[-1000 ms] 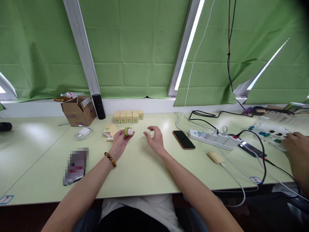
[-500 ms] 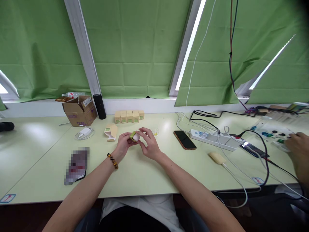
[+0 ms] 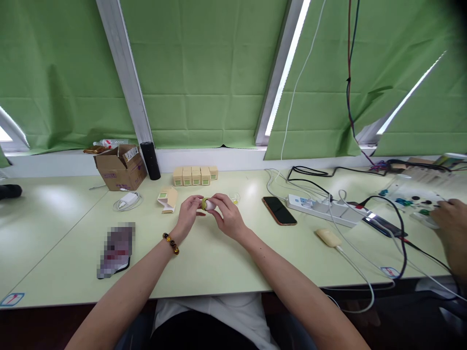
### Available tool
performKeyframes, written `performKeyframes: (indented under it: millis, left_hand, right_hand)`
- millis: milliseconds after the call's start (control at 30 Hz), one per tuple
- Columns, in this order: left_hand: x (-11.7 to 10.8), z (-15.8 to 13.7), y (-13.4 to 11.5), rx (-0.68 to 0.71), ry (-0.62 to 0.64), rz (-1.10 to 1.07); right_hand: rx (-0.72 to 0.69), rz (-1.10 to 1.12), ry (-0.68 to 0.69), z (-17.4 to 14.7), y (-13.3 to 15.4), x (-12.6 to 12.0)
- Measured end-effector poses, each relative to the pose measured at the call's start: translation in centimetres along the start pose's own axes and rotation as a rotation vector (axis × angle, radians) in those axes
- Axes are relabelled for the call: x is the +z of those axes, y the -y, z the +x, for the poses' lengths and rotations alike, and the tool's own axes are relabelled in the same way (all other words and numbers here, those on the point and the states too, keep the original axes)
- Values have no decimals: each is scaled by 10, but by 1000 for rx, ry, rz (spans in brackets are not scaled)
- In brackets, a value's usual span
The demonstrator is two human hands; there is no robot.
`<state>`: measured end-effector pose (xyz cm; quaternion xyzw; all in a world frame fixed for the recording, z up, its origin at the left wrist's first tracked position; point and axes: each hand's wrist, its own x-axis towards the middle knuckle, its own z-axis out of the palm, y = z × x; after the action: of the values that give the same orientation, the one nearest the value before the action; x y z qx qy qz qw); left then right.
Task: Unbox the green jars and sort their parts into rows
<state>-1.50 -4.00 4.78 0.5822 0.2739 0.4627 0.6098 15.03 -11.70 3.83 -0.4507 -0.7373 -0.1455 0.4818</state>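
Note:
Between my hands is a small rounded thing with a green band and a white part (image 3: 209, 204); its exact kind is not clear. My left hand (image 3: 188, 213), with a beaded bracelet (image 3: 170, 243) on the wrist, grips its green side. The fingertips and thumb of my right hand (image 3: 228, 217) pinch the white side. Just left of my hands an opened cardboard box (image 3: 168, 200) lies on the table. A clear piece with some yellow (image 3: 235, 198) lies behind my right hand, partly hidden by it.
Several small tan boxes (image 3: 191, 176) stand in a row at the back. A brown carton (image 3: 122, 167) and black cylinder (image 3: 150, 161) are back left. Rightward lie a phone (image 3: 279, 211), a power strip (image 3: 321, 211), a yellow mouse-shaped device (image 3: 328, 238) and cables. Another person's hand (image 3: 450, 218) is far right.
The green-and-white thing has been turned, its white part now facing more to the right. My right fingers have closed down over it, and my left fingers have shifted slightly.

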Motion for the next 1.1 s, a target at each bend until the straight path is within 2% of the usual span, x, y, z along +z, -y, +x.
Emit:
performKeyframes:
  millis: [100, 233, 533, 700, 867, 967, 1100]
  left_hand:
    - [0, -3, -2, 218, 8, 88]
    - [2, -9, -4, 308, 74, 185]
    - [5, -9, 4, 190, 94, 128]
    - [6, -6, 4, 102, 124, -69]
    - [4, -4, 1, 11, 169, -173]
    - [4, -4, 3, 17, 158, -169]
    - [5, -7, 10, 130, 93, 5]
  right_hand:
    - [44, -20, 0, 0, -2, -1]
    - [40, -53, 2, -1, -3, 0]
    - [39, 14, 11, -4, -5, 3]
    - [151, 129, -29, -5, -6, 3]
    - [189, 174, -50, -4, -6, 5]
    - [192, 156, -42, -3, -5, 4]
    - [108, 43, -35, -3, -4, 3]
